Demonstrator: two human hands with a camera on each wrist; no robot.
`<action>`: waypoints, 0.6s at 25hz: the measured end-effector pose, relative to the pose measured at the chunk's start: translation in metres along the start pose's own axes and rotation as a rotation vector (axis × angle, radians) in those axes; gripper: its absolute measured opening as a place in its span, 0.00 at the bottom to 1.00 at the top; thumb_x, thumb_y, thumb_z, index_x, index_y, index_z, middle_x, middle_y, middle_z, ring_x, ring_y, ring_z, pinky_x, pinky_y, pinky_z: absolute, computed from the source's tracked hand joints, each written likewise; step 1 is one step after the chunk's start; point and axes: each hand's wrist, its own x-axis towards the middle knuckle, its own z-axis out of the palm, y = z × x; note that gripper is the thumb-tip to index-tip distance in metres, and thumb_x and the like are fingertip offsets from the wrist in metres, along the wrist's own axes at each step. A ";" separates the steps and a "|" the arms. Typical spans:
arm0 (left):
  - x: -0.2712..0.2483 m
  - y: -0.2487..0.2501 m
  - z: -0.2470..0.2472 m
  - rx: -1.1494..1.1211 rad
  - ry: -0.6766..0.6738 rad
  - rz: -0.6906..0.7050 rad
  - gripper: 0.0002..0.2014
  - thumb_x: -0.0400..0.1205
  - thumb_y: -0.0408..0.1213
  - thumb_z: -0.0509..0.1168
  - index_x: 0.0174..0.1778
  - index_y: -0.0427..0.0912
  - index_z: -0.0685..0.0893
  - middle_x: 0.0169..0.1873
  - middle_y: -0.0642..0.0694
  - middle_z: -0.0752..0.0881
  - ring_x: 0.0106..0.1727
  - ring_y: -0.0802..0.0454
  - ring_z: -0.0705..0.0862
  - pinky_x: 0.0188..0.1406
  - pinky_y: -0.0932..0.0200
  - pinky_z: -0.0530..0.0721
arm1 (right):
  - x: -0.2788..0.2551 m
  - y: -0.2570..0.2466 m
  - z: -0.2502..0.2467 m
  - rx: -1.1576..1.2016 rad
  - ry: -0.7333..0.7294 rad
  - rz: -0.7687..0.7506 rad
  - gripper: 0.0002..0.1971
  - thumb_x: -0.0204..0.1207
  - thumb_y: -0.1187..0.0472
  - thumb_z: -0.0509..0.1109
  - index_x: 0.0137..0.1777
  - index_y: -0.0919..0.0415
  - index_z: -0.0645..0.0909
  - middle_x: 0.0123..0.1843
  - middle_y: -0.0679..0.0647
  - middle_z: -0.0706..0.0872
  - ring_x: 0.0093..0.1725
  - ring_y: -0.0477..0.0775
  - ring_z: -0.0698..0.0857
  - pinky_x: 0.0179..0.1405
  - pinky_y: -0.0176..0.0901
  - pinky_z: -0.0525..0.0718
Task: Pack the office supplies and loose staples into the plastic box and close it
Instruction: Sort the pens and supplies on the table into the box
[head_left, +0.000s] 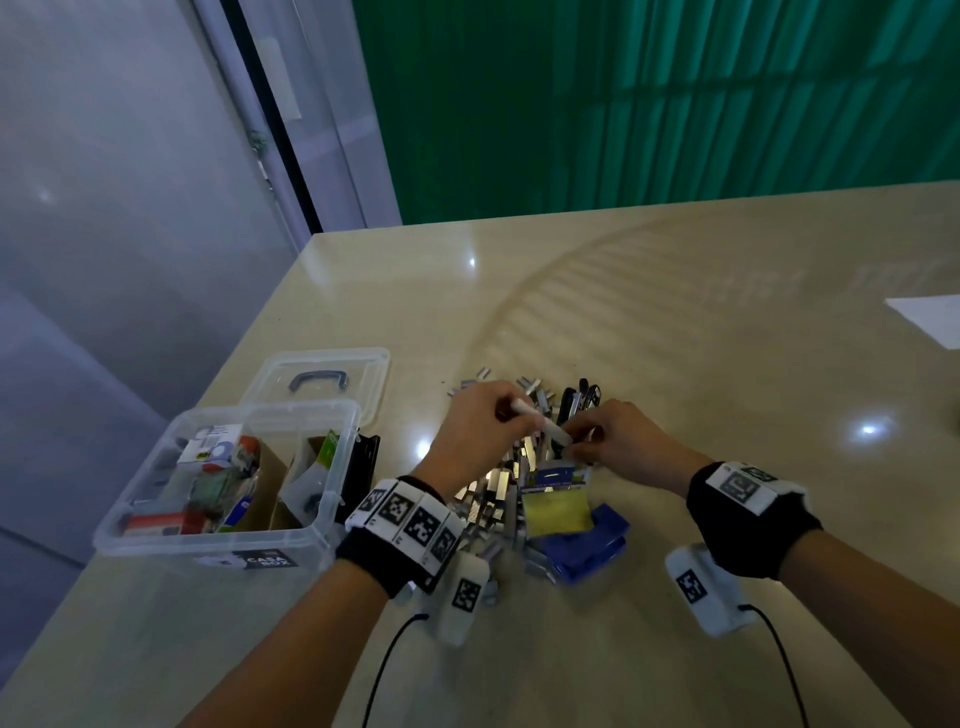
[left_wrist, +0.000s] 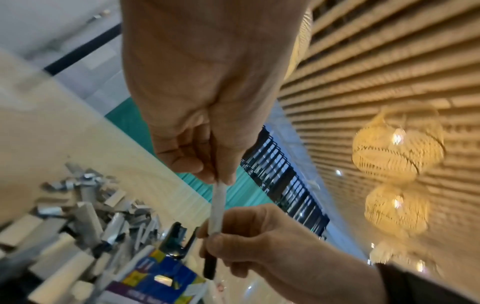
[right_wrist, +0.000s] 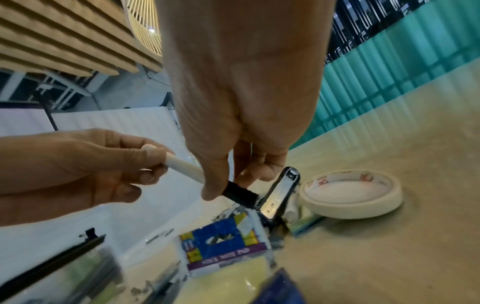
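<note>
Both hands hover over a pile of loose staples (head_left: 493, 483) in the middle of the table. My left hand (head_left: 488, 421) grips the white barrel of a marker (head_left: 532, 418). My right hand (head_left: 592, 439) pinches the marker's black cap (right_wrist: 239, 194) between thumb and fingers. The clear plastic box (head_left: 228, 543) stands open to the left, partly filled with packets. Its lid (head_left: 322, 364) lies flat behind it. In the left wrist view the marker (left_wrist: 217, 205) runs from my left fingers (left_wrist: 187, 162) down into my right hand (left_wrist: 259, 236).
A sticky note pad (head_left: 556, 501) and a blue item (head_left: 592, 540) lie below my hands. A black and chrome stapler (right_wrist: 280, 193) and a tape roll (right_wrist: 350, 197) sit just past them. A black object (head_left: 363, 465) leans by the box. A paper sheet (head_left: 930, 317) lies far right.
</note>
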 end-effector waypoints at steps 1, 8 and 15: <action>-0.001 0.001 -0.001 -0.113 0.031 -0.038 0.05 0.79 0.38 0.75 0.46 0.40 0.90 0.36 0.51 0.89 0.31 0.62 0.84 0.31 0.66 0.81 | 0.002 -0.006 0.001 0.064 0.000 -0.022 0.04 0.78 0.59 0.78 0.50 0.55 0.90 0.39 0.49 0.89 0.31 0.35 0.81 0.32 0.28 0.75; -0.002 -0.010 -0.003 -0.105 0.071 -0.133 0.08 0.85 0.42 0.67 0.51 0.40 0.85 0.41 0.50 0.89 0.38 0.60 0.87 0.33 0.69 0.80 | 0.011 -0.019 0.001 -0.135 -0.126 -0.031 0.09 0.79 0.61 0.76 0.58 0.59 0.90 0.50 0.51 0.90 0.46 0.47 0.87 0.38 0.24 0.79; -0.041 -0.037 -0.029 0.308 -0.077 -0.112 0.08 0.88 0.42 0.61 0.50 0.41 0.75 0.42 0.40 0.88 0.43 0.42 0.86 0.39 0.48 0.80 | 0.012 -0.057 0.049 -0.055 -0.265 -0.172 0.03 0.78 0.62 0.77 0.45 0.59 0.92 0.41 0.47 0.93 0.38 0.39 0.89 0.41 0.35 0.87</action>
